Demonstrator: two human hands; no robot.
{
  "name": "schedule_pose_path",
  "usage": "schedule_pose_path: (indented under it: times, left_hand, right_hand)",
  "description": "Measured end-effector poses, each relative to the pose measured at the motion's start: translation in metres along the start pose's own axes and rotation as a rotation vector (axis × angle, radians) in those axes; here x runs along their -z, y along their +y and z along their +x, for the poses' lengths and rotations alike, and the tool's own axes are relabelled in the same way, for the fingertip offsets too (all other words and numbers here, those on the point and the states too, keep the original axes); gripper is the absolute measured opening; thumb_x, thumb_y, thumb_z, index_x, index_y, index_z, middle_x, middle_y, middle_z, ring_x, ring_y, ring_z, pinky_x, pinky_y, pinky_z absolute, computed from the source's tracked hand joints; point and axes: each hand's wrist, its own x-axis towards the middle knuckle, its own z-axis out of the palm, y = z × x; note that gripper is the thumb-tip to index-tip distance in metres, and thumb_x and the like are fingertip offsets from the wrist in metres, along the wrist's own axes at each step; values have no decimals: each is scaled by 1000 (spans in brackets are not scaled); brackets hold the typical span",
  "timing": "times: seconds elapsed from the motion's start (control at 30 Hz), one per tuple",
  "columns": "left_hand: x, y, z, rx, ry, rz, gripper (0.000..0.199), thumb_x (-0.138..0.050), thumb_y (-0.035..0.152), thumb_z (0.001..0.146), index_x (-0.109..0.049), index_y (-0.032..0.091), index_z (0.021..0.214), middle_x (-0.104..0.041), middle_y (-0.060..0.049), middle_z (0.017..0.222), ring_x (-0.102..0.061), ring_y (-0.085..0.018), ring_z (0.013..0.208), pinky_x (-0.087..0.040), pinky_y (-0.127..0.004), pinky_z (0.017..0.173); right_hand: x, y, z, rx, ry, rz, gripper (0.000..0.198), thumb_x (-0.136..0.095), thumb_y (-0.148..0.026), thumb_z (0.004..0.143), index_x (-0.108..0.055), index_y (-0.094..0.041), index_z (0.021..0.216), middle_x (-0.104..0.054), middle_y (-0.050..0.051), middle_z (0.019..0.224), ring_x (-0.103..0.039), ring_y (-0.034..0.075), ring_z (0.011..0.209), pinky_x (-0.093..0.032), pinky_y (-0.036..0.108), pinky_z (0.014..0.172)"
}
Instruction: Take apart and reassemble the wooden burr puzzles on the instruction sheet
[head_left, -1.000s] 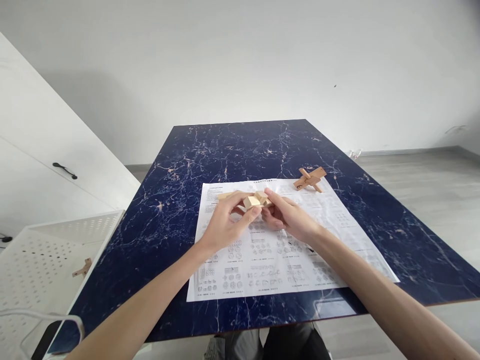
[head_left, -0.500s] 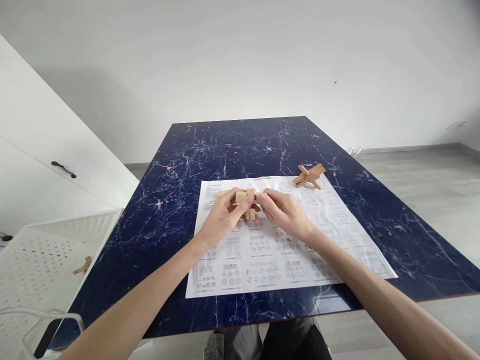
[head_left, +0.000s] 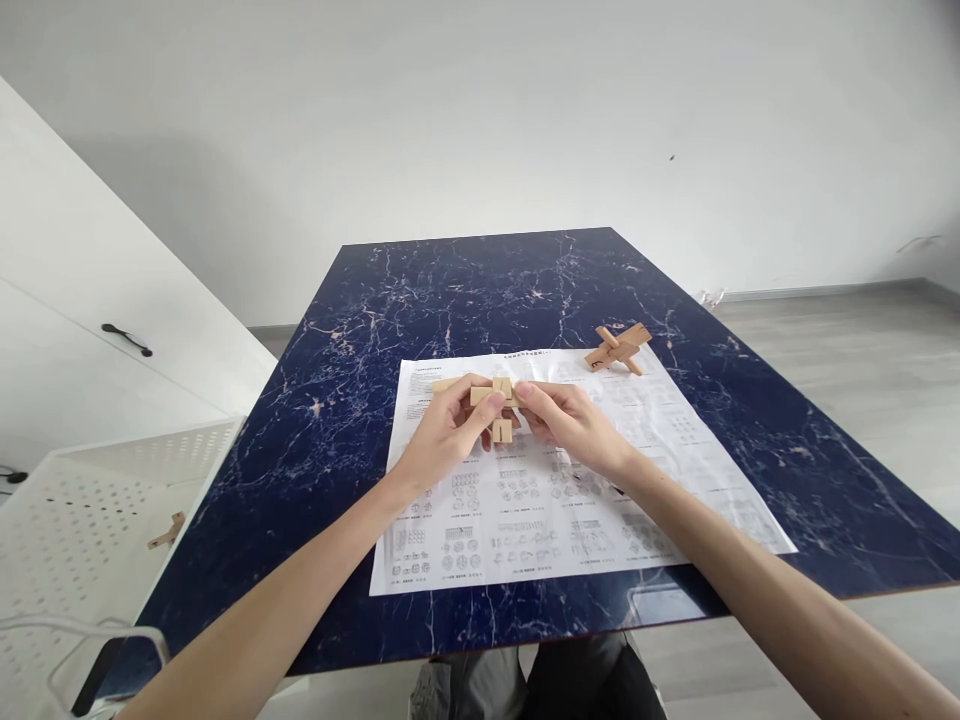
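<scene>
Between my two hands, above the printed instruction sheet [head_left: 525, 570], is a light wooden burr puzzle [head_left: 502, 388] of crossing square bars. My left hand [head_left: 446, 430] is closed round its left side, with the thumb on the front face. Pinched at the right end of the puzzle are the fingertips of my right hand [head_left: 570, 420]. One bar end points down toward me below the thumbs. A pale wooden piece [head_left: 444, 384] shows just behind my left hand, partly hidden by it. The fingers under the puzzle are mostly hidden.
A darker wooden interlocking puzzle [head_left: 619, 350] sits at the sheet's upper right corner. The blue marbled table [head_left: 465, 290] reaches to the white wall. On the left, a white perforated shelf [head_left: 82, 520] holds another small wooden piece [head_left: 166, 531] and a cable.
The puzzle's bars look pushed closer together at the middle, and it has turned slightly in my hands. Both hands keep nearly the same place and hold.
</scene>
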Motion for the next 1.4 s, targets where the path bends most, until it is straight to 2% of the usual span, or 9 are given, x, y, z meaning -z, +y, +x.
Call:
schedule_pose_path:
  times: [0.1,0.17,0.23,0.4,0.63,1.0,1.17,1.3,1.4]
  left_hand:
    - [0,-3,0,48,-49,-59,42,-63,59,104,-61,21,121,-71,-3,90,-69,-16,69,-56,-31,65]
    - [0,-4,0,82,-69,-100,60,-75,57,97,-52,24,141,-72,-3,94,-68,-16,70,-57,-32,66]
    - [0,-4,0,103,-76,-121,74,-85,50,90,-47,26,148,-72,-2,95,-67,-16,71,-57,-32,67]
    - [-3,2,0,92,-72,-149,64,-89,37,87,-54,25,139,-69,-2,96,-65,-15,73,-57,-31,67]
    - [-3,1,0,69,-65,-124,65,-91,31,84,-56,25,138,-69,-3,103,-67,-18,84,-60,-34,76]
    - [-5,-1,0,46,-34,-98,63,-91,32,83,-58,28,136,-70,-5,114,-70,-21,97,-60,-38,89]
    - [-4,-5,0,55,-36,-97,61,-90,32,84,-58,28,135,-72,-6,114,-72,-22,96,-62,-36,83]
    - [-4,-5,1,67,-23,-120,56,-88,38,87,-59,26,133,-73,-4,102,-71,-18,83,-60,-31,72]
    - [0,0,3,47,68,-85,56,-87,43,88,-60,23,133,-74,-3,94,-68,-16,73,-59,-30,68]
  right_hand:
    - [0,5,2,-77,2,133,66,-50,-77,102,-39,-24,65,-31,-7,58,-23,10,50,-21,30,49]
    - [0,8,2,-118,-6,195,66,-51,-76,102,-40,-24,63,-30,-7,56,-23,10,48,-21,30,49]
    - [0,9,2,-145,-14,212,67,-51,-75,103,-40,-24,62,-32,-6,54,-26,10,48,-22,30,49]
    - [1,5,0,-155,-31,248,66,-54,-72,104,-38,-24,62,-30,-6,57,-24,10,49,-23,30,49]
    - [0,7,1,-168,-16,274,63,-58,-70,102,-37,-24,64,-26,-8,59,-19,10,50,-20,29,47]
    - [-1,5,1,-225,-7,353,62,-63,-68,99,-36,-25,64,-23,-8,61,-17,10,50,-19,29,48]
    - [-3,5,2,-244,-3,371,62,-65,-70,97,-39,-25,64,-27,-7,61,-19,10,50,-20,30,47]
    - [-2,3,2,-244,-27,375,63,-62,-75,97,-44,-24,64,-33,-6,58,-26,11,50,-25,30,50]
    - [-1,-1,2,-212,-54,350,64,-56,-79,99,-50,-24,68,-35,-6,55,-32,12,50,-28,30,52]
